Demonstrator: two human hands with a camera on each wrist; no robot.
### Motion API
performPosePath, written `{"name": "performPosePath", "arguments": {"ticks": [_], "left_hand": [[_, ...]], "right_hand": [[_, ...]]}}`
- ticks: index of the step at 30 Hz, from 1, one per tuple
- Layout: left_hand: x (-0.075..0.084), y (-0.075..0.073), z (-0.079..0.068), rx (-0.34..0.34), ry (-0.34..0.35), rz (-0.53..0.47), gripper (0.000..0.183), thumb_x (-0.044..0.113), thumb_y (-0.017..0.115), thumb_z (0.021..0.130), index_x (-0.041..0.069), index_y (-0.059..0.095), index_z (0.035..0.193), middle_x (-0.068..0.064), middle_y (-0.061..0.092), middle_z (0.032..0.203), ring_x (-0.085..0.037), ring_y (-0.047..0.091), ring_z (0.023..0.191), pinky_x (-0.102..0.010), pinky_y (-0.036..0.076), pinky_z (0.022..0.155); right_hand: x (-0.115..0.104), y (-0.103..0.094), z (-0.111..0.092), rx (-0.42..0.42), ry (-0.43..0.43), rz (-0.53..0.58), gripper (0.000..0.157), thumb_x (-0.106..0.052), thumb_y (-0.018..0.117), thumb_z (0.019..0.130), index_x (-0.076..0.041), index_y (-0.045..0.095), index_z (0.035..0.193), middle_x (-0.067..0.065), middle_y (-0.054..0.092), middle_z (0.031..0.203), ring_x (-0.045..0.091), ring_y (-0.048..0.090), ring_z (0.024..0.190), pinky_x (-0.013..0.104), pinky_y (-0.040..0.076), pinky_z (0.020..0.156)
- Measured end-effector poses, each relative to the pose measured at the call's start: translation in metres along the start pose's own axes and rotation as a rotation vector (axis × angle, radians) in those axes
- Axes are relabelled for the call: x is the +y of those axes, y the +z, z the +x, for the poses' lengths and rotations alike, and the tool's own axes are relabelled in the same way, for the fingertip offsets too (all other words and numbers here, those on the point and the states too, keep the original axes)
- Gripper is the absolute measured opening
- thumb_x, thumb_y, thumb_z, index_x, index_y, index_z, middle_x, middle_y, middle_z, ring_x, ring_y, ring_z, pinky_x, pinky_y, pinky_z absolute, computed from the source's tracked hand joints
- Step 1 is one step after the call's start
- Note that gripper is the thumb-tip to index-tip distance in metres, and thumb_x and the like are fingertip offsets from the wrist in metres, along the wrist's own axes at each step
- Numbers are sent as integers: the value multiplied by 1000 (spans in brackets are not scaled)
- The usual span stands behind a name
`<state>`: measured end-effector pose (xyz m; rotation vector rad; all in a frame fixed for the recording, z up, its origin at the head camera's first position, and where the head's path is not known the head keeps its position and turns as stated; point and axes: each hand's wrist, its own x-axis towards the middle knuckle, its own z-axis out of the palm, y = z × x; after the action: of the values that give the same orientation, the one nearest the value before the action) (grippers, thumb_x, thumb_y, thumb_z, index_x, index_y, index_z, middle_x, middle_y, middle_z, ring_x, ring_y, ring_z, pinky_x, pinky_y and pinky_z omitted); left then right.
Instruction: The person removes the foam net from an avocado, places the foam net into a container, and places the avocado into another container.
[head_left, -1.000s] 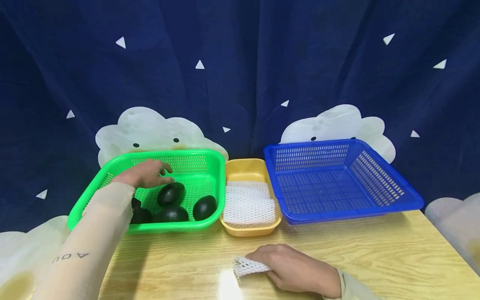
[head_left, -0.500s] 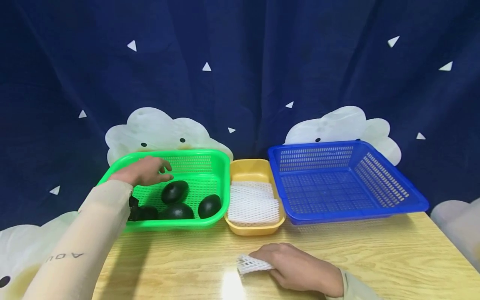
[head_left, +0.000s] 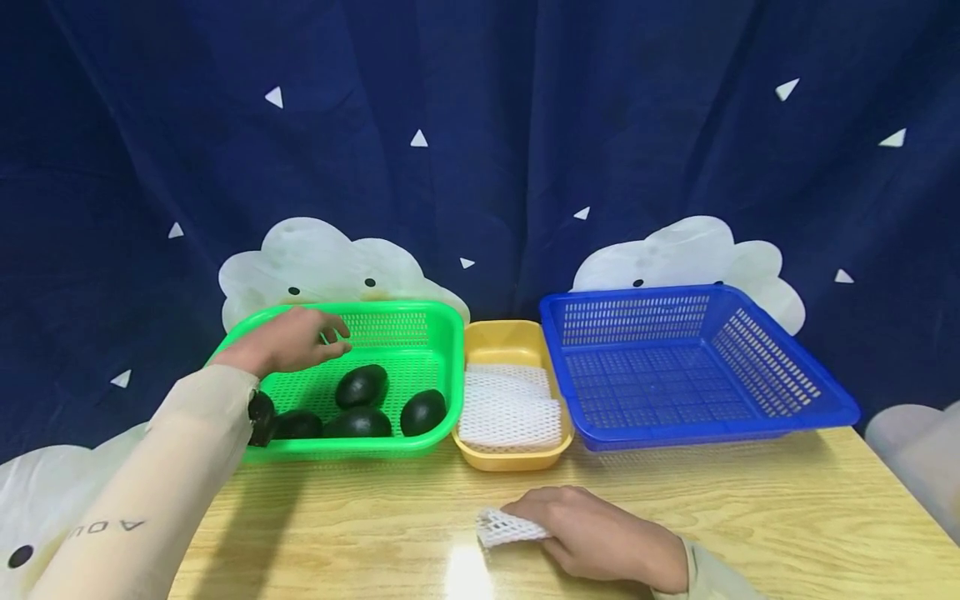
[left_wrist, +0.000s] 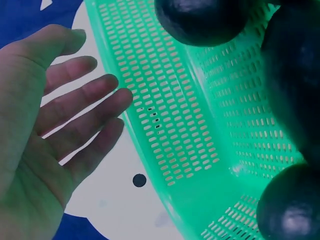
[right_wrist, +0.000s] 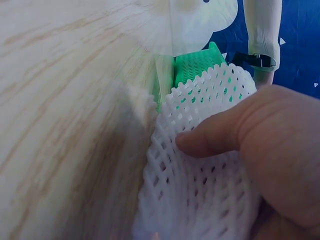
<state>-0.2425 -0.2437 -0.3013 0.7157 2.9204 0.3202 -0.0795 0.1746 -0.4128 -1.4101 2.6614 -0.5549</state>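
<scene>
My left hand [head_left: 300,337] hovers over the back left part of the green basket [head_left: 456,358], its fingers loosely bent and holding nothing. In the left wrist view the palm and fingers [left_wrist: 92,95] show beside the basket's rim, apart from the fruit. Several dark, smooth, egg-shaped fruits resembling avocados lie in that basket; the nearest fruit [head_left: 362,386] is just below and right of the fingertips. Low over the table's front, my right hand [head_left: 592,533] pinches a white foam net sleeve [head_left: 506,528]. Its thumb presses on the mesh in the right wrist view, where the sleeve [right_wrist: 200,175] looks flattened.
Between the baskets stands a yellow tray [head_left: 504,333] with a stack of white foam net sleeves [head_left: 510,408]. A blue basket [head_left: 645,375] with nothing visible in it sits at the right. Behind them hangs a dark blue curtain [head_left: 495,125]. Everything stands on a wooden table [head_left: 375,517].
The head view has turned slightly left. My left hand has lifted a little up and left, away from the nearest fruit. The right hand holds the sleeve as before.
</scene>
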Motion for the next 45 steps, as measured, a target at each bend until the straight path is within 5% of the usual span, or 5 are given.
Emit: {"name": "performPosePath", "arguments": {"ticks": [11, 29, 45], "left_hand": [[5, 7, -15, 128, 70, -20, 24, 26, 66, 100, 10, 77, 115, -3, 80, 102, -17, 74, 90, -42, 60, 82], [67, 24, -13, 202, 244, -110, 19, 27, 70, 98, 16, 78, 113, 6, 78, 104, -5, 71, 90, -36, 61, 84], [103, 46, -39, 324, 387, -127, 16, 28, 74, 96, 20, 79, 109, 11, 76, 98, -3, 70, 88, -22, 59, 74]], "right_hand": [[-1, -1, 1, -29, 21, 1, 40, -11, 67, 97, -21, 67, 135, -6, 74, 127, 10, 70, 118, 31, 60, 98], [1, 1, 1, -19, 29, -13, 41, -11, 65, 95, -21, 67, 135, -7, 73, 128, 9, 69, 119, 31, 60, 99], [3, 2, 1, 5, 3, -12, 44, -8, 65, 94, -23, 67, 135, -10, 73, 127, 6, 69, 118, 30, 60, 98]]}}
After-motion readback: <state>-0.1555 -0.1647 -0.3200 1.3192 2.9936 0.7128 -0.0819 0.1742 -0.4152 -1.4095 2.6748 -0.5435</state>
